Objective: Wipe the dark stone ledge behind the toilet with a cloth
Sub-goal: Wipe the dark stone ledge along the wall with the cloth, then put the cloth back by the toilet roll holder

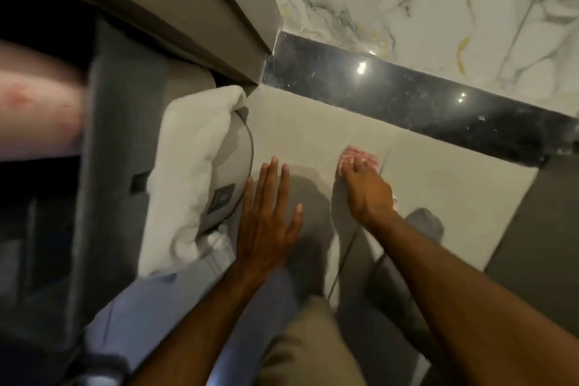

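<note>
The person's right hand (365, 188) presses down flat on a pink cloth (360, 157), its fingers curled a little over it. The cloth lies on the pale surface just below the dark stone ledge (407, 100) (not on the ledge itself). The left hand (266, 216) is spread wide, all 5 fingers apart, holding nothing. A white towel (191, 166) hangs to the left, and marble wall (423, 3) rises behind the ledge.
</note>
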